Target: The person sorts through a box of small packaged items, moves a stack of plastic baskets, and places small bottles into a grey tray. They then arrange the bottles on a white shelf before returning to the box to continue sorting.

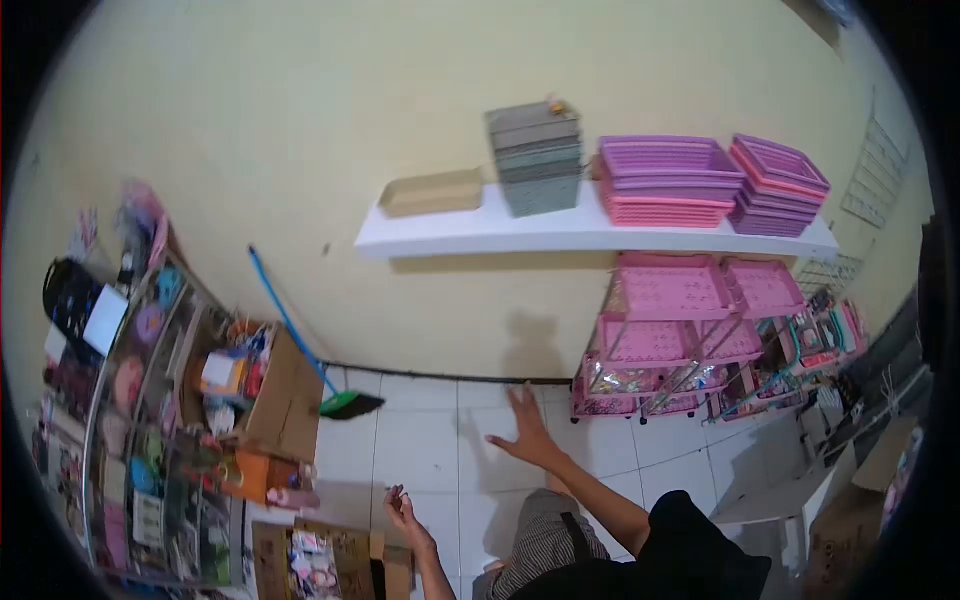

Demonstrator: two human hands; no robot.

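Note:
My right hand (527,437) reaches forward above the white tiled floor (430,450), its fingers spread and nothing in them. Lower and to the left, my left hand (402,513) hangs with its fingers loosely bent and apart; I see nothing held in it. Below that hand stands an open cardboard box (375,565) with colourful packets inside. Ahead, a white wall shelf (440,238) carries a beige tray (432,193), a stack of grey-green baskets (540,165), and two stacks of pink and purple baskets (672,180). Neither hand touches any of these.
A broom (290,325) with a blue handle leans on the wall. Pink tiered trolleys (655,340) stand under the shelf's right side. On the left are a full glass-fronted rack (130,430) and a large carton (285,395). More cartons (850,520) stand at right.

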